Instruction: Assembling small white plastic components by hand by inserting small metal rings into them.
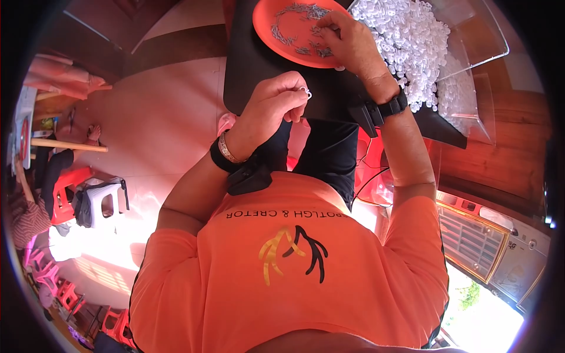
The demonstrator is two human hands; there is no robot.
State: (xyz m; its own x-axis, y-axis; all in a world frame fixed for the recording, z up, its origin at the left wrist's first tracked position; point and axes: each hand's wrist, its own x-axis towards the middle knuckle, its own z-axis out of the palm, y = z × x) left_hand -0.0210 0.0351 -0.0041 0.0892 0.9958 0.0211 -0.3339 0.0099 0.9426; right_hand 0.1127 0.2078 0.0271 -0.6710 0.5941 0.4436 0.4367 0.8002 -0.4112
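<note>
My left hand is closed in a pinch, its thumb and forefinger around a small white plastic clip with a ring-like end. It hovers just off the near edge of the black table. My right hand reaches over the round red-orange plate, fingertips pinched together at the loose small grey nails. Whatever lies between those fingertips is too small to make out. To the right of the plate spreads a big heap of white, partly see-through plastic clips.
A clear plastic bin with upright walls borders the clip heap on the right. Wooden panelling stands beyond it. On the left, a red stool and a grey stool stand on the floor, near another person's striped sleeve.
</note>
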